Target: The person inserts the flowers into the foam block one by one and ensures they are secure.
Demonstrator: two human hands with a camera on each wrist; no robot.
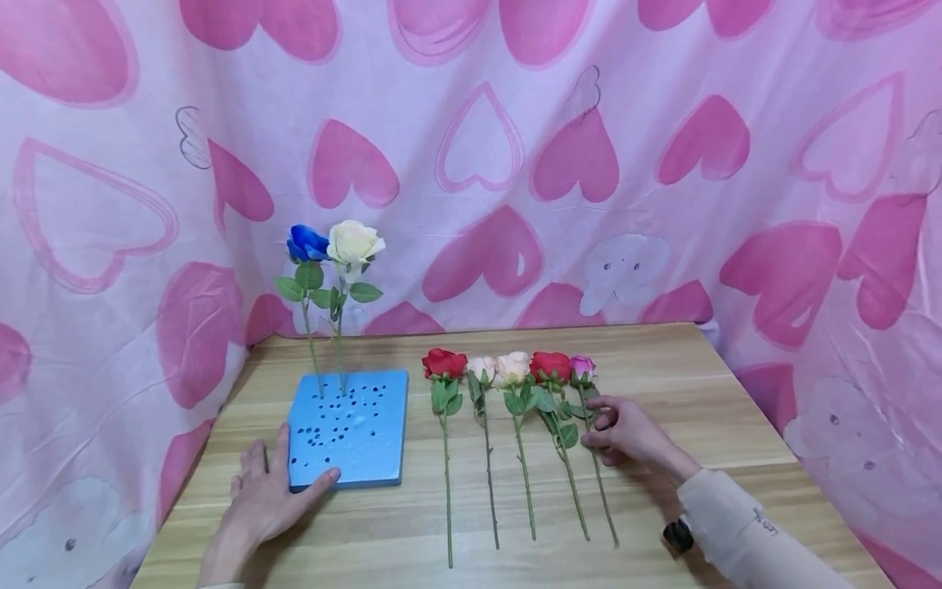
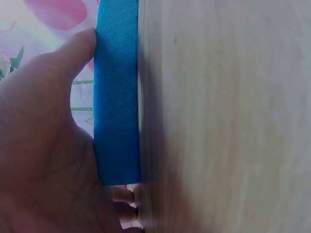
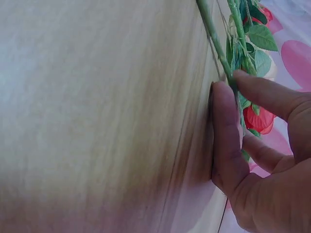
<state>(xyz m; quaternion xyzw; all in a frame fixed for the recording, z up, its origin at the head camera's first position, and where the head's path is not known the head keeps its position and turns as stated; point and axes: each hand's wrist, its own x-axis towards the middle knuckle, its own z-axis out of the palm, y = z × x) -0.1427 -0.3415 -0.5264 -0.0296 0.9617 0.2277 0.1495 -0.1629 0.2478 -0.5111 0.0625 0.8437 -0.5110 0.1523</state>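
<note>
A blue foam block [image 1: 353, 433] dotted with holes lies on the table at left. A blue rose [image 1: 307, 243] and a white rose [image 1: 355, 243] stand upright in it. My left hand [image 1: 268, 491] rests against its near left corner, thumb on the front edge and fingers spread along the left side. At the right end of a row of lying roses, my right hand [image 1: 629, 433] pinches the stem of a purple rose [image 1: 582, 367] between thumb and finger. In the right wrist view that green stem [image 3: 216, 43] runs between the fingertips.
Left of the purple rose lie a red rose [image 1: 550, 367], two pale roses, one a cream rose [image 1: 513, 369], and another red rose [image 1: 444, 363], stems toward me. A heart-print curtain [image 1: 486, 164] hangs behind the wooden table [image 1: 662, 352].
</note>
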